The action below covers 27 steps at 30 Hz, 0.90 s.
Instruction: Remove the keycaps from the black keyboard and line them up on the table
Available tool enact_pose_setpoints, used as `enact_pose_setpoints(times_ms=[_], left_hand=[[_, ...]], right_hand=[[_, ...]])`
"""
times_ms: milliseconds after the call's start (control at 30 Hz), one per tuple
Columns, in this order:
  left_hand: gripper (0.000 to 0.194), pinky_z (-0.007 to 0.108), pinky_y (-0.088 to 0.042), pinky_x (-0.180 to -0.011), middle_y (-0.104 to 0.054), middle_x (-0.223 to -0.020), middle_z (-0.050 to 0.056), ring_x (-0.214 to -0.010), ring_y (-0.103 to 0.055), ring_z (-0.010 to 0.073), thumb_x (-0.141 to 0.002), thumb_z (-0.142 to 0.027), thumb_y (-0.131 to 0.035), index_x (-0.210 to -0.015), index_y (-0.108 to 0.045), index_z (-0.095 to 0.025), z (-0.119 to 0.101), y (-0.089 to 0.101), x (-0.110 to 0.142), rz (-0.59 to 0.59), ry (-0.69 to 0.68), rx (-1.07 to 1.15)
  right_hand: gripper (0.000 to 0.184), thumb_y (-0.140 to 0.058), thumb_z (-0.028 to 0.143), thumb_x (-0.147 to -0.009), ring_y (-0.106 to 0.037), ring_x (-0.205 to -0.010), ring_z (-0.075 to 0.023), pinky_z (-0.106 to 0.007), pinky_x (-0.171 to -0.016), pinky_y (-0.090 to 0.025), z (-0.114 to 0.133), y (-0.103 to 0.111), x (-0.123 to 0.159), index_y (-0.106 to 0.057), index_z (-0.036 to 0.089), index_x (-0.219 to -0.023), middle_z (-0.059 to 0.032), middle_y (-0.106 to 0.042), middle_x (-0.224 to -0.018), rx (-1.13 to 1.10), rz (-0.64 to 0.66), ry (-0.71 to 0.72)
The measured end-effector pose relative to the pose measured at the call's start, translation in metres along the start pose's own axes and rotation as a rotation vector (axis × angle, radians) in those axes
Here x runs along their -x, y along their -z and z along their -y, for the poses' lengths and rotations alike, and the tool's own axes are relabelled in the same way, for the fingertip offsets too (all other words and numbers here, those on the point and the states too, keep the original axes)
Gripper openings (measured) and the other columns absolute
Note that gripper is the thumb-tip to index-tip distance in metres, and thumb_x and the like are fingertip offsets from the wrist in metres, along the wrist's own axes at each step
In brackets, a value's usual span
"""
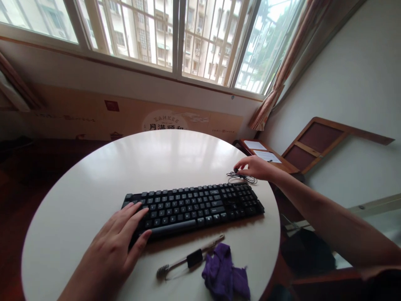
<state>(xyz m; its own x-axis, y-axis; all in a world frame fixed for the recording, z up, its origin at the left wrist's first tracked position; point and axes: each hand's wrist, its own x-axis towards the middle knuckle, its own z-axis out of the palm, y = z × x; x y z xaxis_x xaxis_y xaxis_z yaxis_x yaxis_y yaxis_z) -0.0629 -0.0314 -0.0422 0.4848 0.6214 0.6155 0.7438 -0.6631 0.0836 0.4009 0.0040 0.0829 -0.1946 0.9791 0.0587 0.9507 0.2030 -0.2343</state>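
A black keyboard [194, 205] lies across a round white table [150, 163]. My left hand [117, 242] rests flat on the keyboard's left end, fingers stretched over the keys and thumb against its front edge. My right hand [255, 167] reaches to the far right of the table, its fingers pinched on the bundled black keyboard cable [242, 177] just behind the number pad. In front of the keyboard lie a small brush with a black band [189, 260] and a crumpled purple cloth [224, 274].
A barred window runs along the back wall, with a printed cardboard panel [166, 121] leaning beneath it. At the right stand a wooden folding piece with papers [269, 155] and a dark bag [305, 251] on the floor beside the table edge.
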Motion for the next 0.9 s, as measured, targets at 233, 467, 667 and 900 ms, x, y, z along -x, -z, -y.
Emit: enact_pose_setpoints(times_ms=[233,467,667,900], left_hand=[[0.056,0.050,-0.041,-0.109,-0.056,-0.140,0.012,-0.129,-0.051,0.0340,-0.093,-0.055,-0.040,-0.131,-0.057,-0.019,0.001,-0.001,-0.001,0.023,0.029,-0.002],[0.055,0.050,-0.043,-0.107,-0.057,-0.138,0.012,-0.129,-0.051,0.0339,-0.092,-0.055,-0.040,-0.132,-0.056,-0.021,0.000,0.001,-0.003,0.049,0.064,-0.002],[0.055,0.051,-0.044,-0.106,-0.058,-0.136,0.012,-0.127,-0.053,0.0348,-0.092,-0.055,-0.041,-0.130,-0.058,-0.020,0.000,0.003,-0.005,0.052,0.063,0.009],[0.056,0.052,-0.043,-0.107,-0.058,-0.136,0.013,-0.128,-0.052,0.0349,-0.092,-0.055,-0.040,-0.130,-0.059,-0.018,-0.003,0.004,-0.007,0.069,0.069,0.019]], right_hand=[[0.019,-0.069,0.028,-0.084,-0.069,-0.093,-0.0184,-0.026,-0.081,-0.055,-0.003,-0.011,0.101,-0.077,0.020,-0.099,-0.0059,-0.073,-0.107,-0.141,0.086,0.098],[0.018,-0.067,0.020,-0.086,-0.070,-0.096,-0.0175,-0.026,-0.081,-0.059,-0.007,-0.044,0.130,-0.076,0.022,-0.102,-0.0048,-0.073,-0.112,-0.151,-0.043,0.093],[0.025,-0.060,0.017,-0.092,-0.071,-0.104,-0.0199,-0.033,-0.096,-0.056,-0.003,-0.069,0.146,-0.073,0.021,-0.113,-0.0067,-0.071,-0.119,0.097,-0.240,0.125],[0.025,-0.058,0.015,-0.093,-0.072,-0.100,-0.0210,-0.032,-0.090,-0.059,0.011,-0.074,0.152,-0.072,0.019,-0.113,-0.0078,-0.072,-0.118,0.320,-0.265,0.082]])
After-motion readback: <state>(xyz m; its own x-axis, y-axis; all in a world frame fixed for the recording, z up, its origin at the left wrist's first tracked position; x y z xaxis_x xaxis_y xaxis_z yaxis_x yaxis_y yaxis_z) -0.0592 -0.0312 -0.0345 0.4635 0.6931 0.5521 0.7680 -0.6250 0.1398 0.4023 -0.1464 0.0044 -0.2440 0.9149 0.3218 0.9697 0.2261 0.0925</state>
